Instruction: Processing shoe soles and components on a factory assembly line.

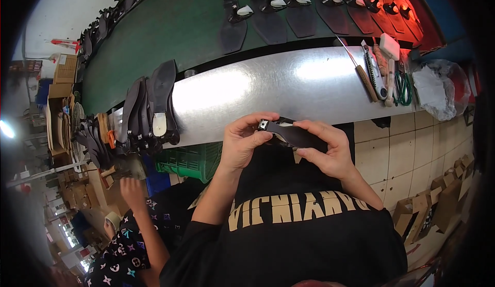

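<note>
Both my hands hold one black sandal sole [294, 135] in front of my chest, at the near edge of the metal worktop. My left hand [242, 138] pinches its narrow end, where a small shiny piece [263, 124] shows between thumb and fingers. Around the wider end, the fingers and thumb of my right hand [330, 150] are closed. The sole is tilted, and part of its underside is hidden by my fingers.
Black soles with straps lie in a row on the green conveyor belt [154, 34]. More soles [164, 88] are stacked at the metal worktop's [232, 93] left. An awl [365, 80], a cutter [379, 78] and a plastic bag [438, 88] lie right. A co-worker's hand [133, 194] is lower left.
</note>
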`<state>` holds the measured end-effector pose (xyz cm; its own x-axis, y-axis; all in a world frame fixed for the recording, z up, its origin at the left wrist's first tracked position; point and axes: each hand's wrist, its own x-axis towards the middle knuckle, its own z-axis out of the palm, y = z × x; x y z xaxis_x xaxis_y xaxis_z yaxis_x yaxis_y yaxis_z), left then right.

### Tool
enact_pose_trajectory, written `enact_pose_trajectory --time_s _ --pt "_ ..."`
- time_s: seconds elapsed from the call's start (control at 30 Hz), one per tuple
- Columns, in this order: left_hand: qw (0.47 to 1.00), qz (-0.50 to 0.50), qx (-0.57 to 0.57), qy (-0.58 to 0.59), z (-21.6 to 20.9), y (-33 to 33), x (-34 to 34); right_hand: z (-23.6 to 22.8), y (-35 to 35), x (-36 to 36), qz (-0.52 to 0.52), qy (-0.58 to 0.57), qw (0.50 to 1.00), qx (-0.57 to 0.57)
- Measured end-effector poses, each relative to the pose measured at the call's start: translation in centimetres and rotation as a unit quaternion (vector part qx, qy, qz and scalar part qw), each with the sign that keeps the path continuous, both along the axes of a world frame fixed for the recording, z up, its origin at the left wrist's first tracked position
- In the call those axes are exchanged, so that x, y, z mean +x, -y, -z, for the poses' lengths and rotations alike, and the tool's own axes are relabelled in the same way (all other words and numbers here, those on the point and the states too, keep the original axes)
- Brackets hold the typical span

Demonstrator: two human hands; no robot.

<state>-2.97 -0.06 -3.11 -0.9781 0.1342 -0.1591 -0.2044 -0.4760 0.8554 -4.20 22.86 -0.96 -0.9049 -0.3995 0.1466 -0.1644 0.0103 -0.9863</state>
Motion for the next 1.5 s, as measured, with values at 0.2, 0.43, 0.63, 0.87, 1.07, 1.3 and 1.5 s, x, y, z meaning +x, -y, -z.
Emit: enact_pose_trajectory --time_s 0.2,0.43,0.63,0.87,1.07,1.3,1.5 --pt "1.0 0.002 -0.008 -0.001 -0.3 0.1 0.1 -0.1 -0.1 0.0 -0.007 -0.001 1.0 0.013" --pt "0.994 0.026 -0.099 -0.031 -1.5 0.1 0.1 -0.9 -0.3 -0.1 -0.016 -0.028 0.998 0.058" --pt "0.981 0.061 -0.138 -0.123 -0.7 0.5 0.3 -2.2 -0.4 -0.6 -0.031 -0.125 0.981 0.143" --pt "0.969 0.109 -0.154 -0.158 -1.3 0.6 0.0 -2.4 -0.4 -0.5 -0.045 -0.178 0.964 0.193" --pt "0.954 0.111 -0.228 -0.162 -1.4 -0.4 0.5 -2.0 -0.3 -0.5 -0.049 -0.139 0.968 0.205" --pt "0.989 0.06 -0.132 0.039 -1.7 -2.1 1.0 0.4 -0.4 -0.6 -0.053 0.108 0.99 0.075" --pt "0.984 0.07 -0.141 0.077 -1.0 -1.4 1.1 -0.1 -0.5 -1.1 -0.095 -0.121 0.971 0.182"
